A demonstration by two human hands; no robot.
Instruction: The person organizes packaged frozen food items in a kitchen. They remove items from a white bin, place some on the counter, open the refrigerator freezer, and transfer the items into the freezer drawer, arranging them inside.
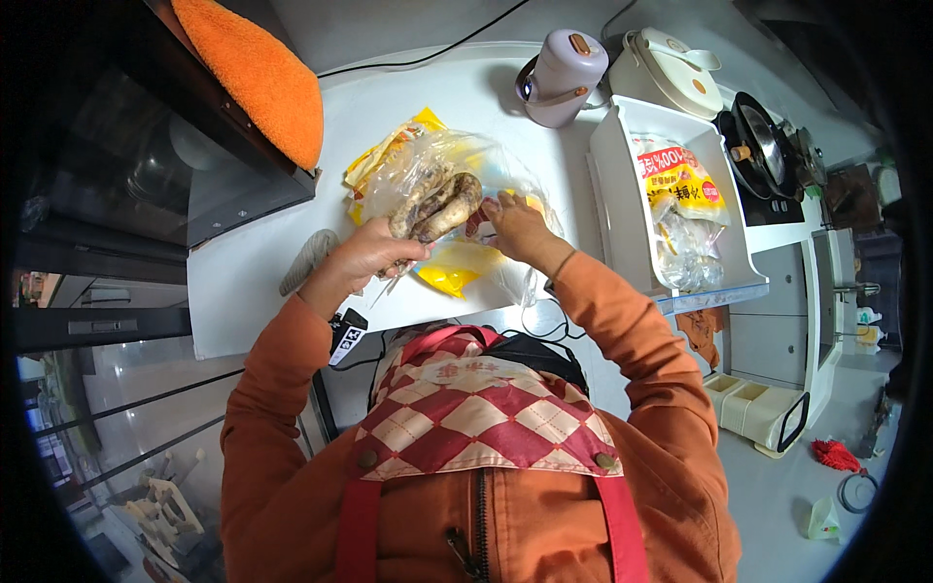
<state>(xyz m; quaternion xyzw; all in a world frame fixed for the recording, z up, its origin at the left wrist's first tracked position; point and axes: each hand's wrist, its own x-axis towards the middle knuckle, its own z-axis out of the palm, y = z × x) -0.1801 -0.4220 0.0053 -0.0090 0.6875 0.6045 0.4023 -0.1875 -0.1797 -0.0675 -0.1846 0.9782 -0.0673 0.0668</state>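
My left hand (364, 255) grips the near end of several thick, mottled brown-and-cream links that look like sausages (446, 211). Clear plastic film (415, 164) bunches up behind them. To the right, my right hand (516, 227) reaches over a second clear plastic bag (536, 193), its fingers apart and close to something dark red (478, 224) in that bag. Whether the fingertips press on it cannot be made out. Under both lies yellow printed packaging (444, 280), with another corner of a yellow bag (397, 149) showing at the far left.
A white drawer bin (609, 189) holding printed food bags (681, 178) stands at right. Behind it are a lilac electric kettle (565, 76) and a cream rice cooker (660, 73). An orange towel (255, 80) hangs over a dark cabinet at left. A grey cloth (310, 259) lies by my left wrist.
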